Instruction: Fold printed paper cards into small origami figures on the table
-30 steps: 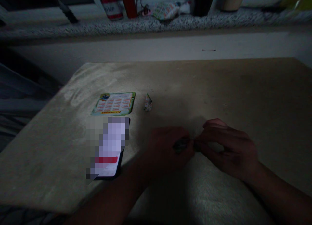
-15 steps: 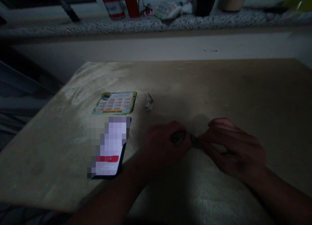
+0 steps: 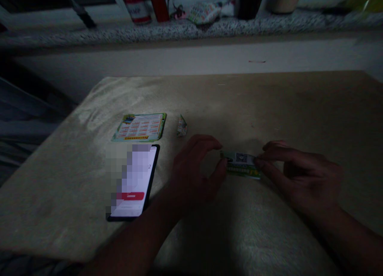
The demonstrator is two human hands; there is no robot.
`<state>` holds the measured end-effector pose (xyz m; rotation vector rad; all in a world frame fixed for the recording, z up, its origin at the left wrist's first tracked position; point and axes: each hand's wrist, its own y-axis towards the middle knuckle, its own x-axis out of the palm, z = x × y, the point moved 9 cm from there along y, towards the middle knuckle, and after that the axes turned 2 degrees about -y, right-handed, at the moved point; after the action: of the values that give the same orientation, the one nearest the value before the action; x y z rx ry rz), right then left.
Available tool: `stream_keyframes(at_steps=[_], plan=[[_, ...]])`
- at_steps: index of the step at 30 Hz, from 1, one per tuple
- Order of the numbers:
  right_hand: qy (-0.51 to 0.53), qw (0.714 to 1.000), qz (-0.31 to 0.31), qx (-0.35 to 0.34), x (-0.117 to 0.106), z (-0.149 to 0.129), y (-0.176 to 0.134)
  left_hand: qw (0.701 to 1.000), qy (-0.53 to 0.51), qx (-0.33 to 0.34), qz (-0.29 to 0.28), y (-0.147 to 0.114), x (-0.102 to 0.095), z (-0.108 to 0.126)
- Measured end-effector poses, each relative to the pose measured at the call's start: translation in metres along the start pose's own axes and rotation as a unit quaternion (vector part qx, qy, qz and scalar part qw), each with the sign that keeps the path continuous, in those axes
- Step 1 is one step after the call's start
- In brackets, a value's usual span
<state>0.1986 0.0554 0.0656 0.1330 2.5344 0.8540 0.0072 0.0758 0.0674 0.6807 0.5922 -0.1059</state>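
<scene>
A small printed card or folded paper slip (image 3: 243, 164), green along its lower part and with a QR code on a pale patch, is between my two hands just above or on the table. My right hand (image 3: 308, 176) pinches its right edge between thumb and forefinger. On the other side, my left hand (image 3: 197, 168) curves in a C, with its thumb and forefinger tips at the card's left edge, holding it there. Left of my hands lies a lit phone (image 3: 136, 188) with a red button on its partly blurred screen. Beyond the phone is a green-bordered calendar card (image 3: 140, 127).
A crumpled wrapper scrap (image 3: 182, 126) stands beside the calendar card on the table (image 3: 314, 108). Behind the table a speckled windowsill (image 3: 113, 34) carries a red-and-white can (image 3: 136, 6), a red bottle (image 3: 160, 6), a crumpled packet (image 3: 205, 12) and a dark container (image 3: 250, 4).
My hands have drawn apart, the left one turning so its thumb and forefinger show. The printed card, mostly hidden by my fingers before, now shows its face.
</scene>
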Motion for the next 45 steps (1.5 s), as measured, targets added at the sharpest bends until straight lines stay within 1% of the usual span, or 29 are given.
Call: stream_keyframes(at_steps=[3,6,8,11,13,15,18,20,23,26,29,32,34,41,43,45], plan=[[0.003,0.997,0.005,0.074,0.002,0.014,-0.003,0.997,-0.021,0.032,-0.073,-0.004,0.012,0.006],[0.026,0.988,0.002,0.153,0.006,0.029,-0.006,0.988,0.006,0.045,-0.148,-0.007,0.024,0.009],[0.080,0.977,-0.011,0.197,0.012,0.038,-0.008,0.984,0.022,0.047,-0.168,-0.008,0.028,0.008],[0.171,0.952,-0.044,0.251,0.024,0.051,-0.012,0.983,0.023,0.043,-0.178,-0.009,0.031,0.004],[0.220,0.934,-0.057,0.277,0.029,0.058,-0.017,0.981,0.014,0.022,-0.190,-0.010,0.033,-0.001],[0.260,0.918,-0.058,0.295,0.032,0.064,-0.022,0.980,-0.012,-0.013,-0.199,-0.011,0.035,-0.006],[0.303,0.899,-0.064,0.309,0.035,0.068,-0.026,0.970,-0.090,-0.094,-0.204,-0.010,0.036,-0.015],[0.326,0.890,-0.072,0.310,0.038,0.067,-0.026,0.953,-0.152,-0.163,-0.204,-0.011,0.037,-0.023],[0.345,0.880,-0.087,0.313,0.042,0.062,-0.025,0.914,-0.239,-0.257,-0.206,-0.015,0.042,-0.036],[0.327,0.889,-0.113,0.300,0.044,0.053,-0.021,0.865,-0.332,-0.312,-0.211,-0.022,0.050,-0.044],[0.286,0.910,-0.135,0.269,0.044,0.043,-0.017,0.832,-0.397,-0.331,-0.201,-0.024,0.054,-0.046],[0.259,0.925,-0.142,0.239,0.042,0.037,-0.016,0.815,-0.426,-0.353,-0.175,-0.022,0.054,-0.047],[0.247,0.933,-0.145,0.220,0.042,0.035,-0.015,0.805,-0.440,-0.362,-0.164,-0.021,0.054,-0.047],[0.226,0.947,-0.165,0.157,0.041,0.024,-0.009,0.783,-0.465,-0.381,-0.161,-0.024,0.056,-0.048],[0.200,0.957,-0.164,0.134,0.039,0.020,-0.007,0.773,-0.477,-0.387,-0.160,-0.025,0.058,-0.048],[0.149,0.972,-0.152,0.104,0.035,0.015,-0.004,0.766,-0.488,-0.387,-0.157,-0.026,0.059,-0.047]])
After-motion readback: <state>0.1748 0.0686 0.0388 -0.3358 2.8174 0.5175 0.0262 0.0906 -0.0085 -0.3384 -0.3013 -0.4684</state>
